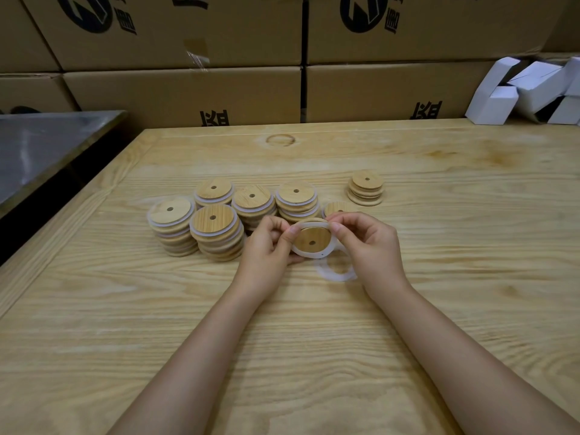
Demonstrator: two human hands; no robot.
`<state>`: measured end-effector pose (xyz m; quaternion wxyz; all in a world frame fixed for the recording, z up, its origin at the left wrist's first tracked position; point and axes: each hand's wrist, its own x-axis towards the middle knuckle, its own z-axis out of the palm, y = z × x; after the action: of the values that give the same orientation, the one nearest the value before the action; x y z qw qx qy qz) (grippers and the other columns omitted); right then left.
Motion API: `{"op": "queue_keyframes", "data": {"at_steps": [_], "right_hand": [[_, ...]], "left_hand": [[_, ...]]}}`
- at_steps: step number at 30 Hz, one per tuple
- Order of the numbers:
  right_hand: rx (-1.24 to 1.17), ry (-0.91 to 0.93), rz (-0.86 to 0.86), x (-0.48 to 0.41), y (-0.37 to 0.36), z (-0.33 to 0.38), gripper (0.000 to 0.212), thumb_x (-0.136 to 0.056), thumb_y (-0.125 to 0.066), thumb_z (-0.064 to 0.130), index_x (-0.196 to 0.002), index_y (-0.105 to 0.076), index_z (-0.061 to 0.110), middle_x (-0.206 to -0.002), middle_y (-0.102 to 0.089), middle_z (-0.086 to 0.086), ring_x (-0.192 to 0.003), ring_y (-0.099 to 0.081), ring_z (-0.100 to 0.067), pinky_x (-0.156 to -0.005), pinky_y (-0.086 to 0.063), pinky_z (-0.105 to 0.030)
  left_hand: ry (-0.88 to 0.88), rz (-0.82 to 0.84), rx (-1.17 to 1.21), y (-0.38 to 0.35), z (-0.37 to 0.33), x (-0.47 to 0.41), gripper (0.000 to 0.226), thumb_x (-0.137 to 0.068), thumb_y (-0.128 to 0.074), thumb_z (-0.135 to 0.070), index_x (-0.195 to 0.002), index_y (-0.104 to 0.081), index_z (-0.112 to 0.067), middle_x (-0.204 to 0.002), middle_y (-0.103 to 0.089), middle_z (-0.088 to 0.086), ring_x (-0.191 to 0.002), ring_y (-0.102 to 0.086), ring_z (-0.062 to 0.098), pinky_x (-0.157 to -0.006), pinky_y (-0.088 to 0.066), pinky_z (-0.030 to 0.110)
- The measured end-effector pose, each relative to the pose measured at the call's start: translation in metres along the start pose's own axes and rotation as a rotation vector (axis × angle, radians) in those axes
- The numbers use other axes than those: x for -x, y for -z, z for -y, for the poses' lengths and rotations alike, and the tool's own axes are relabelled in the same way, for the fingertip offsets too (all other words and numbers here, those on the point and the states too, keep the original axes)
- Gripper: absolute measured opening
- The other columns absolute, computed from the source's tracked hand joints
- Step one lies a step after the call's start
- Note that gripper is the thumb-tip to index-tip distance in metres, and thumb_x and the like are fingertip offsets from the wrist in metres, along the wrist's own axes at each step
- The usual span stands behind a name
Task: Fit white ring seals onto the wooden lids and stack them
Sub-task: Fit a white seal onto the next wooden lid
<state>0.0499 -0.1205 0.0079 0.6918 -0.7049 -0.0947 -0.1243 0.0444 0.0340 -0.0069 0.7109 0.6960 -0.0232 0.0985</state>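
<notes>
Between both hands I hold one wooden lid with a small centre hole, tilted toward me. A white ring seal wraps around its rim. My left hand grips the lid's left edge, thumb on the seal. From the right, my right hand pinches the seal at the upper edge. Another loose white ring lies on the table just below my right hand. Several stacks of sealed lids stand behind my left hand. A short stack of bare lids stands apart at the back right.
The work surface is a pale wooden table. Brown cardboard cartons wall off the back edge. White folded boxes are piled at the back right. A steel table stands to the left, across a dark gap.
</notes>
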Motion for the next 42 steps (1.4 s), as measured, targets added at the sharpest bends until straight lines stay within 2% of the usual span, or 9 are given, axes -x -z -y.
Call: {"op": "queue_keyframes", "data": {"at_steps": [6,9,17,25,29,32,35,39,42], "right_hand": [[0.009,-0.022,-0.003,-0.0012,0.0002,-0.0007,0.019,-0.084,-0.065,0.002,-0.076,-0.068,0.019,-0.080,-0.070,0.008,-0.081,-0.066,-0.006,-0.077,-0.052,-0.017],[0.035,-0.034,-0.005,-0.0010,-0.0008,-0.0012,0.021,-0.085,-0.064,0.002,-0.075,-0.067,0.020,-0.078,-0.069,0.008,-0.076,-0.064,-0.003,-0.074,-0.051,-0.017],[0.118,-0.038,-0.014,-0.0019,-0.0009,-0.0016,0.019,-0.085,-0.064,0.006,-0.075,-0.067,0.022,-0.082,-0.070,0.005,-0.079,-0.065,-0.007,-0.077,-0.053,-0.021],[0.129,-0.035,0.013,-0.0019,0.0003,-0.0032,0.020,-0.086,-0.064,0.009,-0.075,-0.065,0.025,-0.079,-0.068,0.008,-0.077,-0.064,-0.003,-0.075,-0.052,-0.019],[0.098,-0.038,0.054,-0.0015,0.0018,-0.0037,0.017,-0.087,-0.062,0.008,-0.077,-0.064,0.022,-0.082,-0.067,0.006,-0.079,-0.063,-0.007,-0.076,-0.052,-0.024],[0.076,-0.038,0.064,-0.0022,0.0031,-0.0047,0.015,-0.088,-0.062,0.008,-0.079,-0.064,0.020,-0.079,-0.066,0.006,-0.075,-0.062,-0.005,-0.072,-0.052,-0.021],[0.072,-0.008,0.064,-0.0024,0.0030,-0.0060,0.018,-0.087,-0.063,0.007,-0.078,-0.064,0.023,-0.076,-0.066,0.011,-0.071,-0.061,0.000,-0.068,-0.049,-0.014],[0.080,0.019,0.079,-0.0023,0.0013,-0.0086,0.020,-0.086,-0.064,0.006,-0.078,-0.063,0.025,-0.074,-0.066,0.015,-0.072,-0.061,0.001,-0.066,-0.048,-0.012],[0.077,0.013,0.083,-0.0027,0.0020,-0.0101,0.018,-0.084,-0.066,0.006,-0.077,-0.062,0.023,-0.075,-0.067,0.013,-0.073,-0.063,-0.001,-0.065,-0.049,-0.013]], "left_hand": [[0.006,0.012,-0.006,0.0004,-0.0006,0.0002,0.014,-0.093,-0.052,-0.014,-0.080,-0.047,-0.014,-0.074,-0.062,0.007,-0.078,-0.067,0.015,-0.066,-0.059,0.034],[0.001,0.020,-0.004,0.0002,-0.0012,0.0007,0.015,-0.094,-0.050,-0.011,-0.079,-0.047,-0.014,-0.071,-0.061,0.004,-0.073,-0.066,0.010,-0.064,-0.059,0.031],[0.007,0.039,-0.014,0.0003,-0.0016,0.0020,0.017,-0.095,-0.048,-0.010,-0.078,-0.046,-0.014,-0.074,-0.062,0.004,-0.074,-0.066,0.010,-0.064,-0.058,0.029],[-0.043,0.004,-0.074,0.0023,-0.0032,0.0017,0.018,-0.093,-0.053,-0.009,-0.077,-0.049,-0.016,-0.071,-0.068,0.001,-0.078,-0.068,0.014,-0.060,-0.058,0.029],[-0.102,-0.028,-0.119,0.0043,-0.0047,0.0027,0.020,-0.089,-0.059,-0.007,-0.074,-0.054,-0.018,-0.069,-0.070,-0.006,-0.069,-0.067,0.010,-0.058,-0.057,0.027],[-0.158,-0.041,-0.171,0.0037,-0.0060,0.0045,0.019,-0.083,-0.068,-0.010,-0.074,-0.056,-0.023,-0.070,-0.069,-0.010,-0.066,-0.066,0.006,-0.057,-0.055,0.022],[-0.180,-0.079,-0.267,0.0031,-0.0061,0.0048,0.024,-0.077,-0.074,-0.015,-0.077,-0.053,-0.026,-0.074,-0.071,-0.011,-0.070,-0.068,0.007,-0.063,-0.056,0.024],[-0.110,-0.045,-0.223,0.0052,-0.0058,0.0024,0.028,-0.081,-0.071,-0.013,-0.094,-0.057,-0.033,-0.078,-0.072,-0.013,-0.079,-0.069,0.004,-0.069,-0.055,0.019],[-0.107,-0.033,-0.302,0.0057,-0.0039,0.0007,0.024,-0.082,-0.069,-0.012,-0.092,-0.061,-0.032,-0.086,-0.069,-0.017,-0.085,-0.067,0.000,-0.079,-0.054,0.020]]}}
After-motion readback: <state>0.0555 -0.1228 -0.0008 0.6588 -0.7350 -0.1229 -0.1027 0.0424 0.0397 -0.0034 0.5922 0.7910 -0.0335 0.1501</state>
